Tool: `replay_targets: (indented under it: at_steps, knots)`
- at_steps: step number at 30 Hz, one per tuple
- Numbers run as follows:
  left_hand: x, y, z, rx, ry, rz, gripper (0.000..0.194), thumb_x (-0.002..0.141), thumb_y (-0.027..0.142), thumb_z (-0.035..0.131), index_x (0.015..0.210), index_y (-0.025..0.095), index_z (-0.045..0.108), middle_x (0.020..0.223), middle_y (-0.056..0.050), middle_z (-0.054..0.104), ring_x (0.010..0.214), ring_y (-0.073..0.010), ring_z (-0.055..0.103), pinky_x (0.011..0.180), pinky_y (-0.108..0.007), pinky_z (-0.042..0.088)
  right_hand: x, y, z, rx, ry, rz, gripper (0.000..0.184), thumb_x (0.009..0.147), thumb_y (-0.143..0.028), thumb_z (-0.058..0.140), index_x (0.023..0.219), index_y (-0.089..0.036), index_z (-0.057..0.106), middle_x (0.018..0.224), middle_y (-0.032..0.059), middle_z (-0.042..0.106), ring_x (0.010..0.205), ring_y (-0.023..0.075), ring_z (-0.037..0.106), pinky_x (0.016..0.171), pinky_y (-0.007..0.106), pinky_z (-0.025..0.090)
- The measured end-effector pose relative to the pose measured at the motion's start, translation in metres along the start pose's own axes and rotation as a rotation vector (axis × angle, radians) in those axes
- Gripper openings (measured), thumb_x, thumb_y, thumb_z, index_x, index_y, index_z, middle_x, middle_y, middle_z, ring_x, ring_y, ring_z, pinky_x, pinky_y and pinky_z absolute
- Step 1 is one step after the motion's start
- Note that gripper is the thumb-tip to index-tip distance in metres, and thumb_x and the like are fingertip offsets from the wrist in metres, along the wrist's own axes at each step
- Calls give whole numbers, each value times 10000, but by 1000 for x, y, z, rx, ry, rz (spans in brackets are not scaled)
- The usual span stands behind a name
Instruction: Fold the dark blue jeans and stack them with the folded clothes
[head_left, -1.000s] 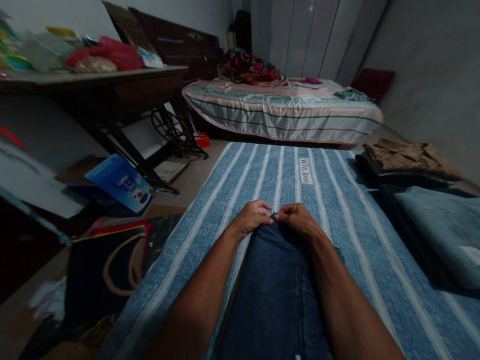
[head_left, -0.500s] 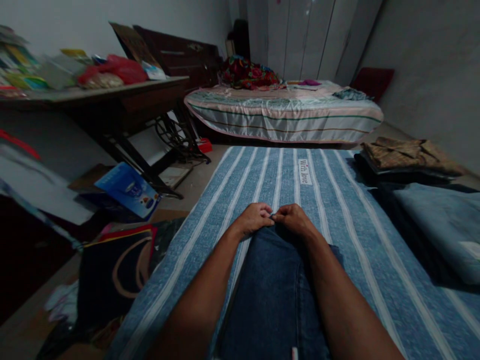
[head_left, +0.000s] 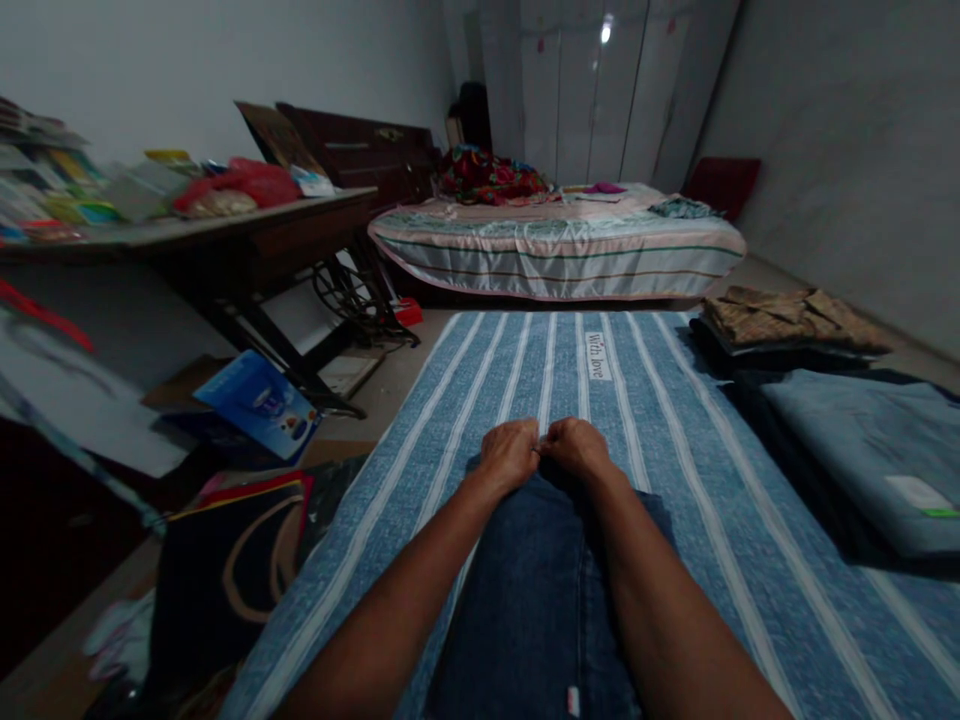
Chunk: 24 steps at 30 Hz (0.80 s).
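Observation:
Dark blue jeans [head_left: 525, 600] lie lengthwise on the striped blue bed cover [head_left: 420, 440], running from the bottom of the view up to my hands. My left hand [head_left: 510, 452] is closed at the far end of the jeans, its fingers curled on the denim. Right beside it, my right hand [head_left: 576, 446] pinches the same far edge, thumb and fingers together. The two hands almost touch. The exact bit of cloth between the fingertips is too small to make out. A small white and red tag shows near the bottom of the jeans.
Folded light blue jeans [head_left: 862, 430] lie on dark garments at the right, with a brown patterned garment [head_left: 795, 315] on a stack behind. A second bed [head_left: 555, 250] stands beyond. Left are a cluttered sewing table [head_left: 300, 215], a blue box [head_left: 259, 405] and a dark bag [head_left: 217, 580].
My left hand's fingers have curled from partly spread to closed on the far edge. My right hand stays pinched beside it. The camera view has tilted up slightly.

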<state>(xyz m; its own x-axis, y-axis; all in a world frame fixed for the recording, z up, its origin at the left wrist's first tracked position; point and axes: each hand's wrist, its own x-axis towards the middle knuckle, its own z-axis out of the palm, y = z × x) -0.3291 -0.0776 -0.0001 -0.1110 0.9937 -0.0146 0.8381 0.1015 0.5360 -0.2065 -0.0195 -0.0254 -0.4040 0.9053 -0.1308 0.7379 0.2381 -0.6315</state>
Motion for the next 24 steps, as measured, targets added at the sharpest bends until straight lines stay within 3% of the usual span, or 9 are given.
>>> replay_targets:
  at_steps: [6,10,15,19,24]
  knots:
    - [0,5,1,117,-117,61,133,655,90,564,656,219,598,661,10,608,699,-177,594,620,-240,378,2,7,1,85,101,53,115,643,-323,709,661,-211,693,702,69,672,718,211,620,582,266,381]
    - [-1,8,-2,204,-137,51,157,672,100,554,716,217,650,728,-2,654,783,-189,621,665,-242,413,6,13,-6,218,285,109,195,761,-311,554,805,-179,691,730,60,673,702,186,623,592,256,422]
    - [-1,15,0,288,-147,35,206,709,143,534,821,213,691,859,-57,701,901,-245,637,741,-299,450,6,-3,-24,409,393,40,285,810,-335,448,868,-153,660,687,36,659,625,160,622,541,233,458]
    - [3,13,4,301,-156,16,213,729,201,537,855,211,708,874,-70,711,893,-256,646,737,-314,462,-3,-27,-44,488,276,-83,221,804,-312,482,788,-155,637,603,13,630,499,122,580,472,198,422]
    - [10,1,3,246,-205,50,226,712,176,565,877,207,716,852,-29,717,824,-188,647,699,-242,452,-27,-23,-53,181,2,-299,187,784,-182,488,637,-152,599,568,9,592,541,111,552,520,198,380]
